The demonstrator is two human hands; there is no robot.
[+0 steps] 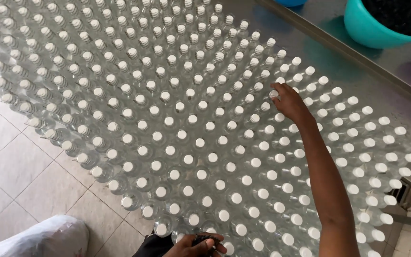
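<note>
A clear bottle [274,94] stands in the right part of a broad field of clear bottles [167,119] packed shoulder to shoulder on the tiled floor [20,162], most of them topped with white stoppers. The right hand [289,101] reaches out over the rows, and its fingertips [276,90] are pinched together on the top of that one bottle, the arm stretched across the nearer bottles. The left hand [197,244] sits low at the near edge of the field, fingers curled closed around a clump of small dark caps [203,238]. Beyond the bottles, at the upper right, a teal tub [365,28] full of dark caps stands on a steel table [339,52]. A white sack [43,238] lies at the lower left.
</note>
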